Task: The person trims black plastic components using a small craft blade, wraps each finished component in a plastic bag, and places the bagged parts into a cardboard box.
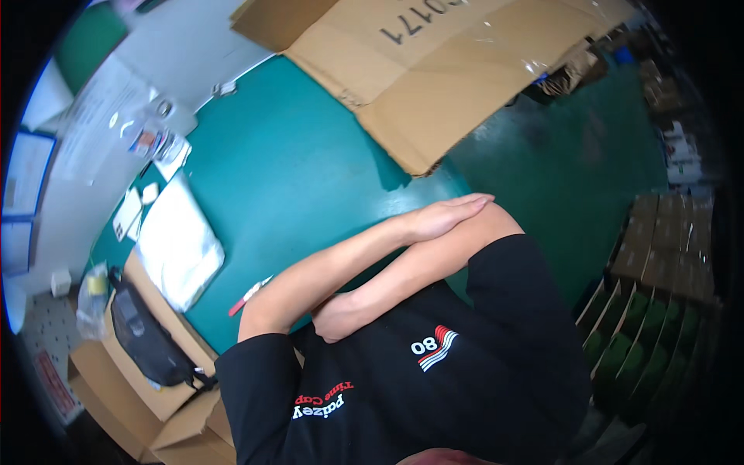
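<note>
Arms crossed over a black shirt [465, 372], left hand [446, 217] flat, fingers straight and together on the right elbow, right hand [335, 318] loosely curled against the left upper arm, holding nothing, red-and-white pen [249, 295] on the teal table [294, 170] just beside the left elbow.

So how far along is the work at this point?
Done: a flattened cardboard sheet lies across the teal table; nothing else shows as finished. In hand: nothing. The arms are folded, with the left hand flat on the right elbow and the right hand tucked by the left arm. Left: the pen and white bag lie untouched.
</note>
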`<action>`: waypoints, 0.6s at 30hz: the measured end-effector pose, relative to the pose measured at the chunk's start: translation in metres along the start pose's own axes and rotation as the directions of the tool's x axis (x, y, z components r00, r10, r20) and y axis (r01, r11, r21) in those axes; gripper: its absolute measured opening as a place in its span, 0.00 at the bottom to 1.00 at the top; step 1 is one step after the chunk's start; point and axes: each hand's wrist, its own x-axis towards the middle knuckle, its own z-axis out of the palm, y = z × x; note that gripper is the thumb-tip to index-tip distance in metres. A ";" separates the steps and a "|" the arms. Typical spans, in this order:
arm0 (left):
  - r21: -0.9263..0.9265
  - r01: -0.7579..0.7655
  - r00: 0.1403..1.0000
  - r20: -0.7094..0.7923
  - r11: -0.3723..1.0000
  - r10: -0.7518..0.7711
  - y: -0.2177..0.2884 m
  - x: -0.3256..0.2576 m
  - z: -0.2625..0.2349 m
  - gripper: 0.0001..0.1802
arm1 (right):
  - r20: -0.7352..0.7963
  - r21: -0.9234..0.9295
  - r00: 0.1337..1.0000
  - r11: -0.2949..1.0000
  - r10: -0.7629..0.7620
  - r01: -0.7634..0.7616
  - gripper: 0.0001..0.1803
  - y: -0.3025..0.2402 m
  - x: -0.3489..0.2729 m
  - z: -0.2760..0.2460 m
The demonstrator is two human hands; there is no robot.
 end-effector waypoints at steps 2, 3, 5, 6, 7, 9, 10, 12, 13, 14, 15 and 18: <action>-0.236 0.034 0.998 0.063 0.971 -0.020 -0.011 0.002 0.009 0.36 | -0.065 0.043 0.997 0.998 0.048 -0.045 0.09 -0.008 -0.012 0.013; -0.265 0.053 0.998 0.055 0.963 -0.039 -0.012 0.004 0.016 0.35 | -0.065 0.045 0.996 0.997 0.060 -0.057 0.09 -0.011 -0.018 0.011; -0.251 0.109 0.993 0.067 0.962 -0.095 -0.010 0.006 0.021 0.35 | -0.115 0.195 0.988 0.978 0.100 -0.076 0.08 -0.015 -0.026 0.006; -0.238 0.159 0.987 0.069 0.958 -0.147 -0.010 0.005 0.022 0.34 | -0.198 0.302 0.970 0.951 0.138 -0.073 0.07 -0.014 -0.029 0.009; -0.127 0.224 0.975 0.038 0.966 -0.220 -0.004 -0.001 0.023 0.35 | -0.272 0.317 0.946 0.945 0.175 -0.084 0.07 -0.015 -0.038 0.004; 0.061 0.303 0.953 0.005 0.951 -0.304 0.020 -0.023 0.019 0.37 | -0.187 0.438 0.950 0.887 0.250 -0.147 0.05 -0.012 -0.071 -0.041; 0.172 0.251 0.967 -0.012 0.953 -0.253 0.019 -0.038 0.009 0.35 | -0.186 0.504 0.947 0.852 0.262 -0.137 0.05 -0.004 -0.088 -0.067; 0.351 0.143 0.986 -0.131 0.925 -0.103 0.004 -0.072 -0.007 0.28 | -0.338 0.542 0.874 0.831 0.350 -0.123 0.07 0.004 -0.118 -0.116; 0.452 0.079 0.966 -0.254 0.888 0.043 0.002 -0.088 -0.014 0.23 | -0.487 0.528 0.764 0.840 0.424 -0.129 0.08 0.004 -0.132 -0.130; 0.438 0.094 0.927 -0.367 0.894 0.082 -0.005 -0.106 -0.023 0.19 | -0.626 0.511 0.636 0.854 0.451 -0.103 0.07 0.003 -0.140 -0.150; 0.436 0.184 0.862 -0.503 0.881 0.069 0.003 -0.126 -0.022 0.17 | -0.737 0.496 0.480 0.863 0.475 -0.092 0.06 0.001 -0.146 -0.167; 0.397 0.153 0.619 -0.753 0.905 0.226 -0.021 -0.190 -0.026 0.14 | -0.847 0.491 0.256 0.870 0.465 0.044 0.05 0.001 -0.157 -0.197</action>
